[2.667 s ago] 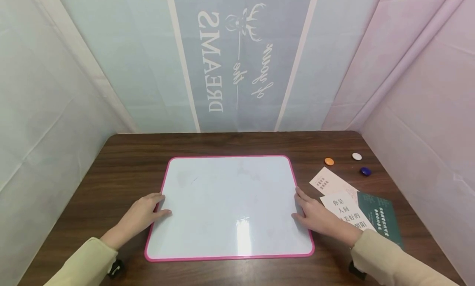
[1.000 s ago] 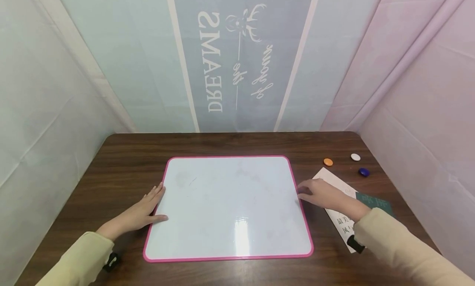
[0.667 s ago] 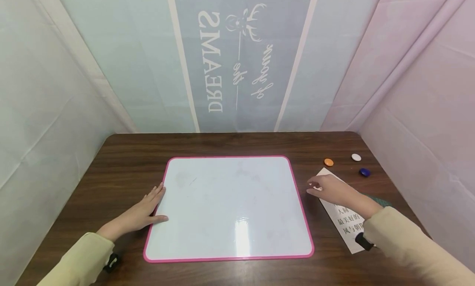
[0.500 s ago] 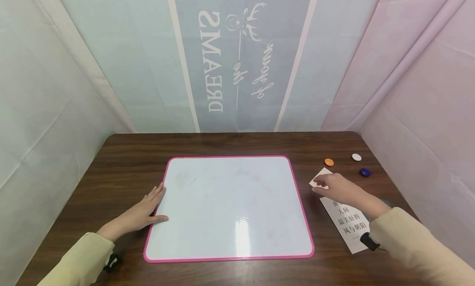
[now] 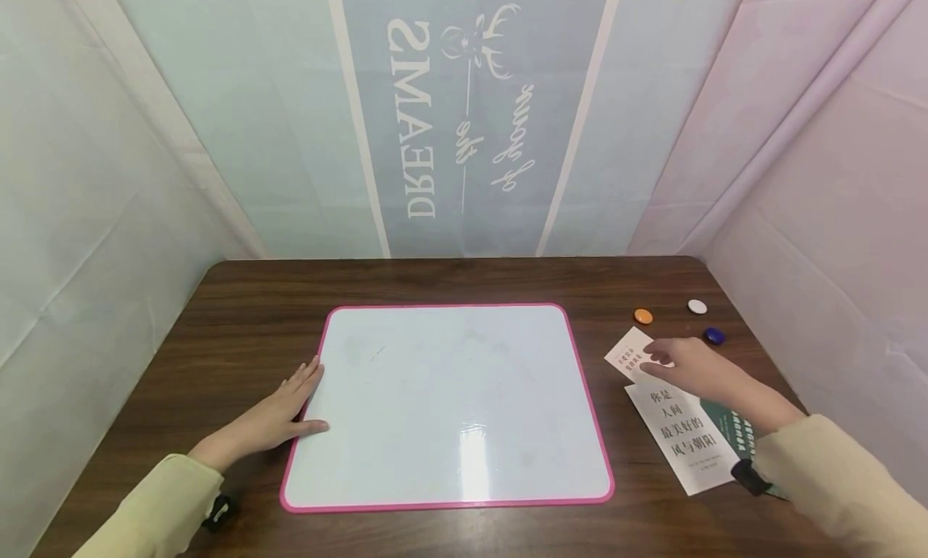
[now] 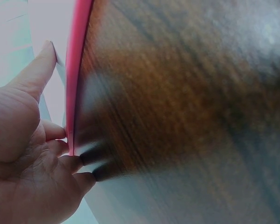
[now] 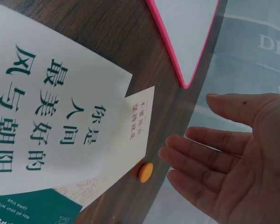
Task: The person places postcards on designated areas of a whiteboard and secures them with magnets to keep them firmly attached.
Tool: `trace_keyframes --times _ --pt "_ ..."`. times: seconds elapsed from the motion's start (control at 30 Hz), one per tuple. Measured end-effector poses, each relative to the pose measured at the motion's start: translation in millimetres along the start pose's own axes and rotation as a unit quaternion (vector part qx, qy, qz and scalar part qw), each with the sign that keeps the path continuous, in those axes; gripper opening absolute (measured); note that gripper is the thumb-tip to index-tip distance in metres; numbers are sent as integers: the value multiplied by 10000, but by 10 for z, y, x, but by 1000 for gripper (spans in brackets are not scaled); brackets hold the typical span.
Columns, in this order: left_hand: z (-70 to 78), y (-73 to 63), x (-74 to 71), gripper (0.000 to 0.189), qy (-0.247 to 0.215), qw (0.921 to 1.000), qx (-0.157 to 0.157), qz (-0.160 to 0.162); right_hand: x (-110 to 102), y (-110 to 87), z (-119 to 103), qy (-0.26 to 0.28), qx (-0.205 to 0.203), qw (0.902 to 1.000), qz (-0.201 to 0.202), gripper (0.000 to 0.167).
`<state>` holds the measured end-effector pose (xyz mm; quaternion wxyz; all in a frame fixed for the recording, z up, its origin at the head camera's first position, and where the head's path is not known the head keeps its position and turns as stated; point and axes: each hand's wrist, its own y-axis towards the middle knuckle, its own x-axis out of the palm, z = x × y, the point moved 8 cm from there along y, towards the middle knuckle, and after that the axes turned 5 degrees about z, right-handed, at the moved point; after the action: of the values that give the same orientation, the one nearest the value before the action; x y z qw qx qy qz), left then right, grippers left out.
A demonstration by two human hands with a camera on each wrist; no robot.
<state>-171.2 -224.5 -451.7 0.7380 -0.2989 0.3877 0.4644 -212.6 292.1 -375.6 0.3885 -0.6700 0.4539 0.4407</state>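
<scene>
A whiteboard [image 5: 442,389] with a pink frame lies flat on the table. My left hand [image 5: 268,419] rests on its left edge, thumb over the white surface and fingers spread along the frame. In the left wrist view the fingertips sit right at the pink frame [image 6: 73,70]. My right hand [image 5: 696,374] hovers over the cards at the right, fingers loosely bent with nothing in them. Beneath it lie a white card [image 7: 70,102] with large Chinese characters, a pale pink card [image 5: 625,355] and a dark green card [image 7: 46,207], overlapping. The right arm partly covers the green card.
Three round magnets, orange [image 5: 643,316], white [image 5: 697,307] and blue [image 5: 714,335], lie behind the cards. The dark wooden table [image 5: 435,280] meets a fabric curtain [image 5: 290,139] at the back, and pale cloth hangs at both sides.
My right hand has left the board's right edge and moved right over the cards, exposing the white and pink ones. The left hand spread slightly earlier and has since stayed on the left edge.
</scene>
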Motion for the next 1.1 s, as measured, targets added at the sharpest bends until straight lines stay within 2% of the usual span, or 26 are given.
trace_keyframes --times 0.43,0.67,1.1 --pt "-26 -7 15 96 39 10000 -48 -9 62 -151 296 -44 467 9989 -43 46" --pt "-51 5 22 96 61 10000 -45 -29 141 -219 463 -185 834 9961 -235 61" --pt "-9 8 -7 97 76 10000 8 -47 234 -307 598 -267 1138 9930 -145 74"
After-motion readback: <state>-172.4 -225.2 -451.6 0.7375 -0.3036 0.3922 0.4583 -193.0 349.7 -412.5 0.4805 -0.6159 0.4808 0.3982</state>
